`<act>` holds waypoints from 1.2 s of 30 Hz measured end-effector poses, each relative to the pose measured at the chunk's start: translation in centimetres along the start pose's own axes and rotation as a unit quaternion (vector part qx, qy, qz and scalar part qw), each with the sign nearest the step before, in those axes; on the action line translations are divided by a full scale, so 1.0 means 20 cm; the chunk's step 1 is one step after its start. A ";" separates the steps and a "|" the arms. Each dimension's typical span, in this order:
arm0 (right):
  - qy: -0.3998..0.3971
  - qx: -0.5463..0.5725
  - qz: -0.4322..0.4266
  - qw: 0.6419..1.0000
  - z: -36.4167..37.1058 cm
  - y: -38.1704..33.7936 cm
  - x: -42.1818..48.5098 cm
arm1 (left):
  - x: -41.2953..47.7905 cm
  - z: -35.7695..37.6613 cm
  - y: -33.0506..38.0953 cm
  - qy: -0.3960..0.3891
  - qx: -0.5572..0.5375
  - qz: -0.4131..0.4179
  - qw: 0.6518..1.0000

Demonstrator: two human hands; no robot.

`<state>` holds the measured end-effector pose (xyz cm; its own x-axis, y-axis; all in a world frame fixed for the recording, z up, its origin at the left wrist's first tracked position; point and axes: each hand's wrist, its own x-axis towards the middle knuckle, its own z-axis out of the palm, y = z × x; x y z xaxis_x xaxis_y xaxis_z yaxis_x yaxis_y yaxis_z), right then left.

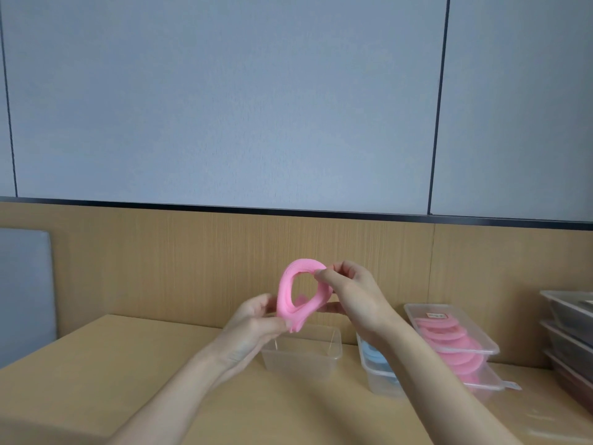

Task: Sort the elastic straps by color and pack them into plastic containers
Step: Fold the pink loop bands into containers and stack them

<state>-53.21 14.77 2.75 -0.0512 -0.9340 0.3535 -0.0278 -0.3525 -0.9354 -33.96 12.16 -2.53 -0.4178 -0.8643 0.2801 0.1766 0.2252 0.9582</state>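
Two hands hold one pink elastic strap (pixel 296 295) in the air at lower centre of the frame, directly above an empty clear container (pixel 301 350). The left hand (pixel 253 319) pinches the strap's lower bunched end; the right hand (pixel 349 290) pinches its upper right edge, so the band hangs as an open loop between them. Judgement: the step in hand is shaping or folding a pink strap before packing. The next move calls for collapsing the loop flat and lowering it into a container of matching colour.

Largest first: a grey panelled wall (pixel 224 101) fills the upper frame, with wood panelling (pixel 192 268) below it. The wooden table (pixel 96 380) spans the bottom. At lower right stand a lidded container of pink straps (pixel 449 338), stacked on another, and beside it a container holding blue straps (pixel 373 358). Grey trays (pixel 568 319) are stacked at the right edge.
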 end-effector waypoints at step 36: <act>-0.019 -0.546 -0.066 0.835 -0.06 0.61 -0.15 | 0.39 -0.08 -0.27 0.087 0.261 -0.110 0.955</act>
<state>-54.57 13.28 -9.73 0.0547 -0.8995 0.4335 -0.9257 -0.2084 -0.3156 -36.70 3.37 -5.56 -0.2316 -0.9679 0.0977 -0.3858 0.1836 0.9041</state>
